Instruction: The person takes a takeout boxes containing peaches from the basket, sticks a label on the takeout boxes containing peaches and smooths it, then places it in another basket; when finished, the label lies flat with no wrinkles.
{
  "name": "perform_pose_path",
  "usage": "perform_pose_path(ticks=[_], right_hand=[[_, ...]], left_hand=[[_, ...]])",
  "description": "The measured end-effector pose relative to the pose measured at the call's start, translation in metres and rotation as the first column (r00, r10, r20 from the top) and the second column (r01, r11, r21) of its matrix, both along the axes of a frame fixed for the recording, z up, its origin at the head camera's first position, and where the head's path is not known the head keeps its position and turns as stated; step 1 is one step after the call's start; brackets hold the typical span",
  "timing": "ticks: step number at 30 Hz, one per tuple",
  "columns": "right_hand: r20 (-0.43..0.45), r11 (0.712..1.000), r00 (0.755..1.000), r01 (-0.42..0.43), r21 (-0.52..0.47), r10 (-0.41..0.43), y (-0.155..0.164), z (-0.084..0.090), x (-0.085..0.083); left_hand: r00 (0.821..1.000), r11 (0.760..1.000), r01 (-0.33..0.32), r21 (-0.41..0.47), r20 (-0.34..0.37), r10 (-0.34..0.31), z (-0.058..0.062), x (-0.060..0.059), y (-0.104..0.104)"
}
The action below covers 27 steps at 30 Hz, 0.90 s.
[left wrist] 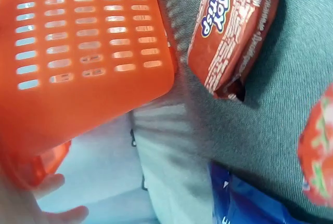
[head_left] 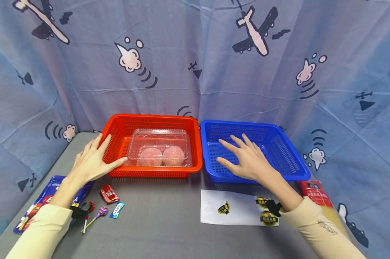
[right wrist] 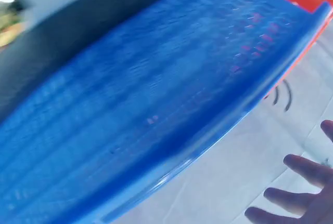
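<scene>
The red basket (head_left: 152, 144) stands at the back of the counter (head_left: 162, 219), near the middle, touching the blue basket (head_left: 253, 151) on its right. Inside the red one lies a clear box (head_left: 159, 147) with two pinkish round things in it. The left hand (head_left: 92, 160) lies against the red basket's left front corner, fingers straight along the wall and thumb on the front rim, the grip apart, not closed round anything. The right hand (head_left: 250, 160) hangs over the blue basket's front rim, fingers spread and straight, grip apart. On the counter's front left lie a blue packet (head_left: 42, 199), a red sweet (head_left: 109, 194), a lollipop (head_left: 99, 214) and a small blue-white wrapper (head_left: 117, 209). Front right lie a white sheet (head_left: 237, 210) with stickers and a red packet (head_left: 316, 192).
</scene>
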State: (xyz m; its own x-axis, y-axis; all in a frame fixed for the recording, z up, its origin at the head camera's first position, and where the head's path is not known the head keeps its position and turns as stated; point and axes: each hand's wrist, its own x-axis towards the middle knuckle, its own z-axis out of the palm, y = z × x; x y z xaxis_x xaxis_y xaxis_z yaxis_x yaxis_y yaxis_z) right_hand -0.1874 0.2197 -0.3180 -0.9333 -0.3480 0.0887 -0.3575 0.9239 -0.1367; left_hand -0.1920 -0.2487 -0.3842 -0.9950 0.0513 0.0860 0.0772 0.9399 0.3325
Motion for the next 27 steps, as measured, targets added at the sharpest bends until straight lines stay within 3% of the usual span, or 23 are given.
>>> perform_pose_path(ticks=[7,17,24,27], right_hand=[[0.117,0.989,0.987,-0.095,-0.111,0.108,-0.053,0.009,-0.029],[0.313,0.965,0.919,-0.185,-0.188,0.238,-0.113,0.0,-0.061],[0.435,0.971,0.875,-0.141,-0.192,0.213,-0.136,-0.012,-0.071],[0.443,0.973,0.878,-0.1,-0.208,0.184,-0.142,-0.017,-0.071]], left_hand=[[0.994,1.0,-0.02,0.005,0.104,0.019,-0.002,-0.004,-0.002],[0.985,1.0,-0.026,-0.006,0.173,0.027,0.002,-0.006,-0.003],[0.984,0.999,-0.034,-0.008,0.174,0.035,0.0,-0.006,-0.004],[0.983,0.999,-0.036,-0.003,0.18,0.036,0.0,-0.006,-0.005]])
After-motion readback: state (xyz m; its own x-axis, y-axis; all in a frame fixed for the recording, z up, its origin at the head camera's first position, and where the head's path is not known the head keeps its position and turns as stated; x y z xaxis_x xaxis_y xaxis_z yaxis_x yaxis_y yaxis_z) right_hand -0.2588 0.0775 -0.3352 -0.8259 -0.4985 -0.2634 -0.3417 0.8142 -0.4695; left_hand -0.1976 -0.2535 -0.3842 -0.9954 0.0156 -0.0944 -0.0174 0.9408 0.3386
